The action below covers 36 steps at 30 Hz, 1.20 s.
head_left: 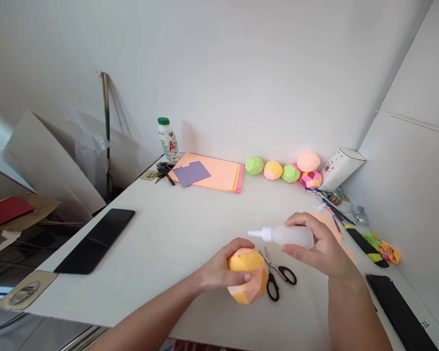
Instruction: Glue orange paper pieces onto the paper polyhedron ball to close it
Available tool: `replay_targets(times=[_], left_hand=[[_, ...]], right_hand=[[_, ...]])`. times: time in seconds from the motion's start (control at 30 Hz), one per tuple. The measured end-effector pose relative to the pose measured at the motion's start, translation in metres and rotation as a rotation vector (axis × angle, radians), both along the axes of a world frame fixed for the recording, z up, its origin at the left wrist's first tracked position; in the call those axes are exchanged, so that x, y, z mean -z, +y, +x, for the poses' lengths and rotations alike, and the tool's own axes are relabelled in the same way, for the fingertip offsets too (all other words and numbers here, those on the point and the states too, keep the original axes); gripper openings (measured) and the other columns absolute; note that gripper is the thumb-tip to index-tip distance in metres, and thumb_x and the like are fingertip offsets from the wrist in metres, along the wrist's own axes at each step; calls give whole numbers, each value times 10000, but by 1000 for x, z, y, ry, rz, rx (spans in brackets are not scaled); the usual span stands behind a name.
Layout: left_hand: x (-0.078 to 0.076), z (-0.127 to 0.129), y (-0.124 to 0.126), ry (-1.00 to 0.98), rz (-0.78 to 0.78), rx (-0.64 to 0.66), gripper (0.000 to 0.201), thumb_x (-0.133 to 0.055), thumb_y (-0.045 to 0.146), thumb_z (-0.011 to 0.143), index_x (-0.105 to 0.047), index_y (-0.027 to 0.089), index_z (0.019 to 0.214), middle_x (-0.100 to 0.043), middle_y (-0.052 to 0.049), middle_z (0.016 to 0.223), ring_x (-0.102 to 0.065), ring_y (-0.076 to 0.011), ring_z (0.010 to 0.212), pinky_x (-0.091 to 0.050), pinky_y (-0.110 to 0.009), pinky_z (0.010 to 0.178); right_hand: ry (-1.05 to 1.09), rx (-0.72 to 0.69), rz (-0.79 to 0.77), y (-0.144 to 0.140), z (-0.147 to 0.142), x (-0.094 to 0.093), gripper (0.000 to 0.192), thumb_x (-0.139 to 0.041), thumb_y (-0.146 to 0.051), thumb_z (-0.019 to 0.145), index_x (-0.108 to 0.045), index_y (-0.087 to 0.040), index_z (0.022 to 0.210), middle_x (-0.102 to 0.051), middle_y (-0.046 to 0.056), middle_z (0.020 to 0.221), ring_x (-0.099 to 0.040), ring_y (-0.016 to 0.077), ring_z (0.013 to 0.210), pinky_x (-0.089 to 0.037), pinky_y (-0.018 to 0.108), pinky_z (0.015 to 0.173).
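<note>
- Toward the six o'clock side of the white table (175, 239), my left hand (219, 267) grips a paper ball (254, 282), thumb across its front, fingers curled over its top; I cannot tell whether it touches the tabletop.
- The ball is many-sided, with flat, creased faces in pale peach and warm yellow. A few small darker spots show along its top.
- At two o'clock from the ball, my right hand (322, 246) is wrapped around a squeeze bottle (294, 237), thumb underneath. Its white nozzle points to nine o'clock, just above the ball and apart from it. The bottle is cloudy, and I cannot tell how full it is.
- At three o'clock, just beside the ball, lie scissors (277, 267) with black handles, tips pointing to eleven o'clock.
- At eleven o'clock, well back, stands a white drink bottle (167, 141) with its green cap on; its walls hide what is inside.
- Between one and two o'clock, near the wall, a white box (342, 168) with dark specks sits tilted, its inside hidden from me.
</note>
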<state>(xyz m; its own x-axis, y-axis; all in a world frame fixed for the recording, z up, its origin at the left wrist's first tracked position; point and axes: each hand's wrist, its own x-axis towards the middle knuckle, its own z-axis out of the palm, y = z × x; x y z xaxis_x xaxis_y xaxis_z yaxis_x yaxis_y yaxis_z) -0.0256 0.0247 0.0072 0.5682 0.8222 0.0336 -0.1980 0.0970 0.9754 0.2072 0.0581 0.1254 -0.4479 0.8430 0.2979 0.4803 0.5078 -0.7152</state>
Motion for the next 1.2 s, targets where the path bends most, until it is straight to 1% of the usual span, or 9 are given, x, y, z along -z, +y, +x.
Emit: replay_targets(times=[0.13,0.23,0.4,0.53,0.73,0.8,0.97,1.1,1.2], left_hand=[[-1,0,-1,19,24,-49,599,-738,456,706,-476,208,1184,-589,-35,966,-587,-177,820,-490,-316,715],[-3,0,-3,61,46,-115,570,-748,405,688,-487,212,1156,-571,-29,977,-578,-182,834,-492,-318,721],[-6,-2,-2,182,78,-233,614,-759,438,655,-501,218,1167,-550,-66,1087,-567,-240,957,-504,-378,801],[-8,-3,-1,241,121,-279,636,-761,480,648,-509,227,1174,-546,-82,1143,-554,-274,1033,-496,-414,857],[-9,-3,-1,235,102,-281,623,-748,433,662,-494,206,1183,-520,-100,1181,-538,-284,1076,-483,-425,891],[-10,-3,-1,248,101,-281,619,-748,427,658,-495,201,1177,-515,-103,1190,-538,-284,1075,-483,-423,889],[-10,-2,-1,264,97,-287,614,-747,430,648,-497,201,1159,-516,-99,1188,-537,-281,1061,-492,-402,852],[-9,-2,-3,251,22,-262,594,-750,436,653,-500,211,1143,-544,-67,1109,-556,-244,985,-498,-360,799],[-10,-3,-3,198,-86,-197,593,-747,422,676,-483,208,1162,-554,-44,1046,-568,-198,892,-493,-322,751]], right_hand=[[140,6,-127,2,0,13,280,-709,-445,773,-576,-228,888,-587,-1,721,-540,132,567,-468,231,465],[167,16,-228,3,-2,20,280,-727,-418,757,-563,-227,880,-582,-5,716,-540,131,566,-463,227,459],[199,-20,-362,1,-13,23,262,-731,-380,757,-547,-221,854,-551,-16,706,-507,118,562,-427,222,461],[235,-43,-365,0,-19,26,230,-721,-343,773,-533,-232,846,-523,-33,691,-469,107,558,-393,215,468],[211,-74,-365,-3,-23,28,213,-720,-307,775,-533,-236,851,-515,-40,686,-466,107,570,-396,216,491],[199,-58,-364,-3,-24,27,218,-718,-320,773,-531,-232,841,-511,-42,678,-461,105,560,-392,211,482],[163,45,-409,-5,-27,25,257,-718,-371,766,-514,-219,804,-496,-45,650,-449,98,529,-378,198,452],[146,19,-389,-7,-29,24,250,-710,-361,774,-507,-218,798,-490,-49,651,-447,90,510,-377,194,439],[123,-19,-312,-10,-30,24,223,-700,-332,784,-508,-222,807,-505,-43,674,-468,95,523,-390,199,444]])
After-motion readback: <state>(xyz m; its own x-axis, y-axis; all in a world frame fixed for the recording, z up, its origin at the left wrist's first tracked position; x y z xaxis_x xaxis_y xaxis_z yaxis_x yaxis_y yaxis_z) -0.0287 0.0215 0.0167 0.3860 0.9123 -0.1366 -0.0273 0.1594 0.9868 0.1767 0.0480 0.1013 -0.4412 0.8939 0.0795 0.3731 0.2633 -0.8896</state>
